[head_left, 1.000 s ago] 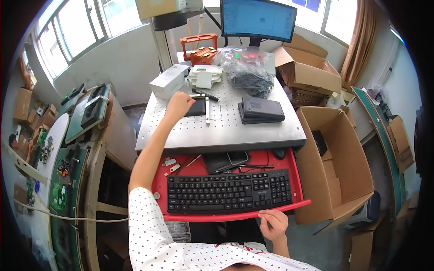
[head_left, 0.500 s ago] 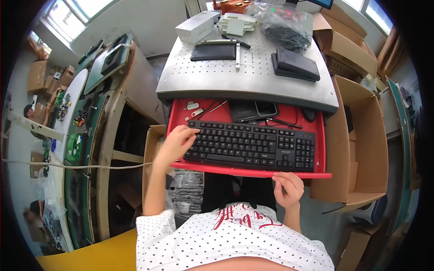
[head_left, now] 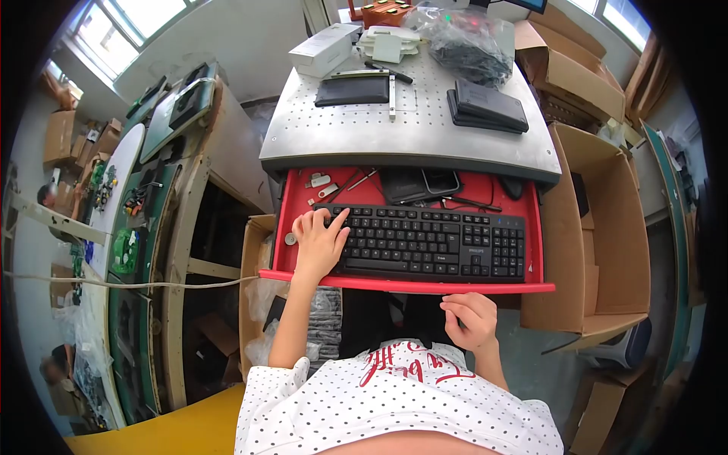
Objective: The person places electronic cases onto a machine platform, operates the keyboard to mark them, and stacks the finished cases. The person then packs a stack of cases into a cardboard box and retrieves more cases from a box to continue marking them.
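Observation:
My left hand [head_left: 320,241] lies over the left end of a black keyboard [head_left: 425,241], its fingers spread across the keys and holding nothing. The keyboard rests in an open red drawer [head_left: 409,287]. Just below the drawer's front edge, at its right half, is my right hand [head_left: 472,318], with fingers curled and thumb close to them; whether anything is between them is too small to tell. On the perforated metal table top [head_left: 303,136] lies a flat black device [head_left: 353,90] against a metal bracket [head_left: 392,97]. Stacked black devices [head_left: 489,106] sit to the right.
A white box [head_left: 324,50], white parts [head_left: 388,44] and a plastic-wrapped bundle [head_left: 470,53] stand at the back. USB sticks [head_left: 327,190] and cables lie in the drawer. Right of it is an open cardboard box [head_left: 614,250]. Two other people are at the far left.
The view has tilted down. My left hand has come from the flat black device on the table to the keyboard's left keys. My right hand has moved slightly off the drawer's edge.

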Motion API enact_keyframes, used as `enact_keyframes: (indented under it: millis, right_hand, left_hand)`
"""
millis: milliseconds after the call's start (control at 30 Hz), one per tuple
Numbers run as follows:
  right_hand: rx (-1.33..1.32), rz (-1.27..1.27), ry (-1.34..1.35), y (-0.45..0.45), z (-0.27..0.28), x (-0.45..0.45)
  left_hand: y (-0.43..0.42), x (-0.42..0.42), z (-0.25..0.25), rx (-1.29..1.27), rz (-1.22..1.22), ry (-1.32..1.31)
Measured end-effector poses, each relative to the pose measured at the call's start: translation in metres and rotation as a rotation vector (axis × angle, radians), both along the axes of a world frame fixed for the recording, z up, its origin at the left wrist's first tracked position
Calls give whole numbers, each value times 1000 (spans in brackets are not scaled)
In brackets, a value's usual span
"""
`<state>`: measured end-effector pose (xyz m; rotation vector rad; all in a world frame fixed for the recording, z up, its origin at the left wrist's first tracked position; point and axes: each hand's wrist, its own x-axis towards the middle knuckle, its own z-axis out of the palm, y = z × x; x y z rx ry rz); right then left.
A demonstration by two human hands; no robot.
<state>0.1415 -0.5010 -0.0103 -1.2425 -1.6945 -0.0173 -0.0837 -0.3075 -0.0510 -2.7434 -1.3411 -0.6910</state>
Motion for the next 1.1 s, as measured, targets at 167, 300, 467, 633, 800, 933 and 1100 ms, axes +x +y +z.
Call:
enact_keyframes:
  millis: [167, 300, 467, 633, 800, 933, 1100]
  right_hand:
    - [2, -17, -4, -1, 2, 2]
    - [0, -14, 0, 1, 1, 1]
    - [-4, 18, -3, 2, -1, -4]
    - [-59, 41, 4, -2, 1, -9]
    - [-84, 91, 23, 2, -9, -14]
    - [-368, 194, 66, 1, -20, -21]
    - [-1059, 196, -80, -14, -89, -30]
  left_hand:
    - [3, 5, -4, -51, 7, -38]
    - [8, 4, 2, -74, -20, -13]
    - [10, 0, 0, -61, -22, 22]
    - [-2, 7, 8, 21, 14, -237]
    - [-49, -9, 20, -11, -143, -701]
    - [-112, -23, -12, -415, -203, -965]
    - [-153, -47, -107, -1359, 93, -827]
